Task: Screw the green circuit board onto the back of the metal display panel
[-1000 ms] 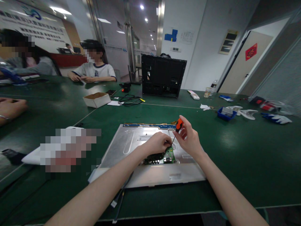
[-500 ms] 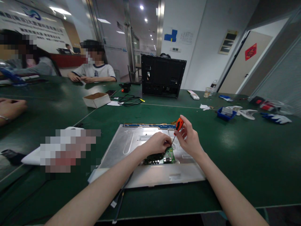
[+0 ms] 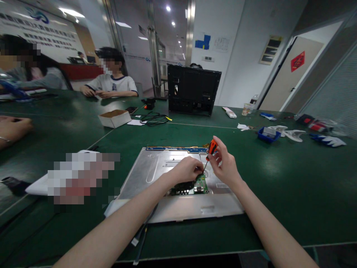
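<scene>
An orange and black screwdriver (image 3: 212, 147) is held by its handle in the fingertips of my right hand (image 3: 224, 163). Its shaft slants down to the upper edge of a green circuit board (image 3: 201, 181). My left hand (image 3: 187, 169) is closed, its fingertips pinched beside the screwdriver's tip; what they hold, if anything, is hidden. The board sits on the silvery metal back of a flat display panel (image 3: 139, 182), which lies flat on the table. Along the panel's far edge runs a narrow blue circuit strip (image 3: 173, 149). My left hand covers part of the green board.
Behind the panel stands a black monitor housing (image 3: 193, 89). An open white box (image 3: 115, 118) and a coiled black cable (image 3: 154, 118) are to its left. A blue tray (image 3: 268, 134) lies at right. Dark cables (image 3: 141, 240) hang near the front edge. Other people sit at the far left.
The screwdriver's handle has turned slightly in my right fingers, while its tip keeps its place. My left hand and the panel have not visibly moved.
</scene>
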`<control>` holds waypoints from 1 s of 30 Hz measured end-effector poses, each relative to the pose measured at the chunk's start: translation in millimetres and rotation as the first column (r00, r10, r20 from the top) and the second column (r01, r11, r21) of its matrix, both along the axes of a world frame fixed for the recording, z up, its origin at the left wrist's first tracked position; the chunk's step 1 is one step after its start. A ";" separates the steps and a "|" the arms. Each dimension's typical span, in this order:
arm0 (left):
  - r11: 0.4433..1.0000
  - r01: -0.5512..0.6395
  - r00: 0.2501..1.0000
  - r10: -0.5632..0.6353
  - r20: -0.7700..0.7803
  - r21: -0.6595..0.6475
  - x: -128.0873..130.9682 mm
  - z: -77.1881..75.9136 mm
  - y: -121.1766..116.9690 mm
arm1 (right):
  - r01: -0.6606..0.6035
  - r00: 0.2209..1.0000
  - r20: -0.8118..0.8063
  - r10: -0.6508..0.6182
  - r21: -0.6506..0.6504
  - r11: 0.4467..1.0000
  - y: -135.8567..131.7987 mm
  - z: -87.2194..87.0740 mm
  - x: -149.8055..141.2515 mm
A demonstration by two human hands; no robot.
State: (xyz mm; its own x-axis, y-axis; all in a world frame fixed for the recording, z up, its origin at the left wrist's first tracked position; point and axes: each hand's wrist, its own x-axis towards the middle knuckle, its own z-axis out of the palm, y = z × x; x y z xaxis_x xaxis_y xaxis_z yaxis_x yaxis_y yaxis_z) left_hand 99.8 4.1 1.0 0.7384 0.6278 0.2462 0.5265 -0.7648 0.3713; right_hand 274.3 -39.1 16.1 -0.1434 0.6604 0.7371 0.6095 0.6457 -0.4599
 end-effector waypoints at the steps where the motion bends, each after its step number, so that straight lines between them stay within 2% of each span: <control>1: 1.000 -0.001 1.000 0.001 0.001 0.000 -0.1 0.2 -0.2 | 0.001 1.000 -0.002 -0.001 0.004 1.000 0.2 0.1 0.0; 8: 1.000 -0.007 1.000 0.007 -0.004 -0.010 0.0 2.6 -1.7 | 0.061 0.998 -0.014 -0.060 0.051 0.997 4.5 -3.8 1.0; 21: 1.000 0.002 1.000 -0.002 -0.002 -0.010 0.5 0.9 -0.4 | 0.011 1.000 0.008 -0.011 -0.013 1.000 -0.8 1.0 -0.2; 30: 1.000 0.006 1.000 -0.006 -0.005 -0.013 0.4 1.3 -0.4 | 0.059 0.998 -0.006 -0.059 0.004 0.998 3.2 -3.4 0.8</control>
State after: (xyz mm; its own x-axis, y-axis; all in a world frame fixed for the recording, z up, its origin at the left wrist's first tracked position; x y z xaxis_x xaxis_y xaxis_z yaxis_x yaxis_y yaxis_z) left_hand 100.2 3.6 2.2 0.7432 0.6265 0.2346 0.5238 -0.7631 0.3786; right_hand 275.1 -36.0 12.7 -0.1001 0.6646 0.7404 0.6441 0.6105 -0.4609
